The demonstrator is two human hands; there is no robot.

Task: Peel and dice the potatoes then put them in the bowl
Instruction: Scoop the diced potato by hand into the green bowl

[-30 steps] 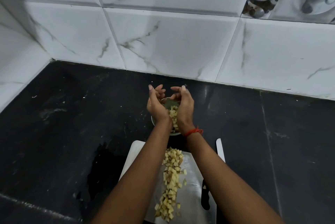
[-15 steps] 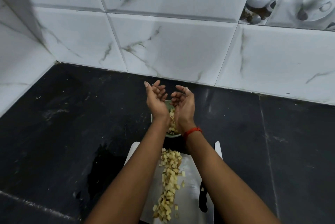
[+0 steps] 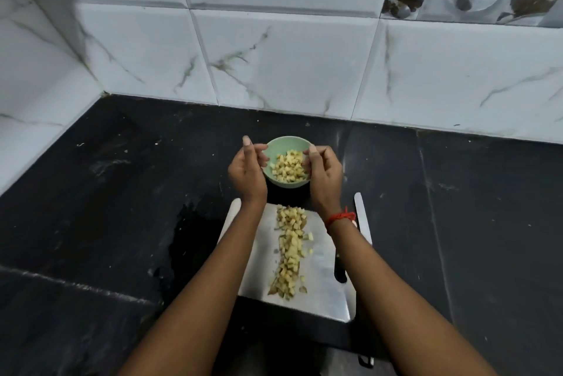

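On the black counter (image 3: pixel 122 192), left hand (image 3: pixel 246 170) and right hand (image 3: pixel 324 176) are hovering loosely curled, seemingly empty, over the bowl (image 3: pixel 286 141), with the potato dice (image 3: pixel 289 241) on the board likely needing scooping next.

The table (image 3: pixel 91 208) is dark polished stone, the wall tiles (image 3: pixel 289 64) glossy marble-patterned, the cutting board (image 3: pixel 320 269) brushed metal, the green bowl (image 3: pixel 283 144) smooth.

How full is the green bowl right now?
Partly full. Diced potato covers the bowl floor, green wall bare above; more dice lie on the cutting board.
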